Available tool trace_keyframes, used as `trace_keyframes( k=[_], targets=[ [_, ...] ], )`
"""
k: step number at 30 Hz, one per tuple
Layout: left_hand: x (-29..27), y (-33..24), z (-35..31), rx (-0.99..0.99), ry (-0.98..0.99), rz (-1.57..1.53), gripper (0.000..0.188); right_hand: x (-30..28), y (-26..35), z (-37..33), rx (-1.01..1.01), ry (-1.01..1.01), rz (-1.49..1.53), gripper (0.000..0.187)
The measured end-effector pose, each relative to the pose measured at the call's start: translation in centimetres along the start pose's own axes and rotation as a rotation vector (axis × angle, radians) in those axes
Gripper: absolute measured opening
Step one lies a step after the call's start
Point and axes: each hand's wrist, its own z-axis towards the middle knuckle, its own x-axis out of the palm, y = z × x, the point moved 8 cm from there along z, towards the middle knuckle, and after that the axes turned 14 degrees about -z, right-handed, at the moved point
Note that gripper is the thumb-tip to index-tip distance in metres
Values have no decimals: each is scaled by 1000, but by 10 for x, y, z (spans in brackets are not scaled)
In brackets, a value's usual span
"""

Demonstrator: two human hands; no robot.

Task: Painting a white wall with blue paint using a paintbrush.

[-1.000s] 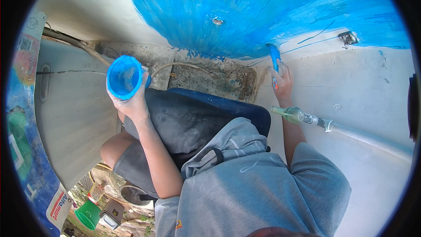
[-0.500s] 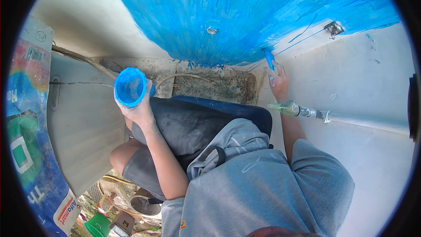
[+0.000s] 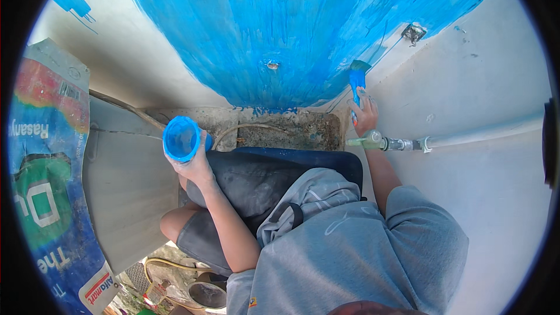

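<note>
A blue plastic cup (image 3: 181,139) of paint is gripped in my left hand (image 3: 195,166), its open top facing up, above my left knee. My right hand (image 3: 366,112) is closed around the blue handle of a paintbrush (image 3: 357,76). The dark bristles touch the wall at the lower right border of the streaky blue paint (image 3: 280,29). A narrow unpainted strip shows between that paint and the right-hand corner. I cannot see how deep the paint is in the cup.
A green tap (image 3: 371,139) on a pale pipe (image 3: 496,134) juts out by my right forearm. A wall box (image 3: 413,34) sits near the corner. On the left hangs a printed banner (image 3: 52,169); a hose (image 3: 125,107) runs behind the cup. A bucket (image 3: 207,295) stands lower left.
The brush has tilted upright, and its bristles now show against the blue paint. The view has shifted, so the cup and both hands sit lower in the picture.
</note>
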Motion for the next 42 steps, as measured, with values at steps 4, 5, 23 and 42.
trace_keyframes(
  k=[4,5,23,42],
  targets=[
    [-5,-3,1,39,-16,59,80,26,19,-27,-27,183,169,23],
    [-4,-2,1,46,-12,54,80,29,22,-28,-37,225,240,23],
    [-3,4,1,42,7,82,75,-3,-2,6,101,12,105,21],
    [-5,6,0,24,13,107,76,-54,-3,61,109,-231,-7,20]
  ],
)
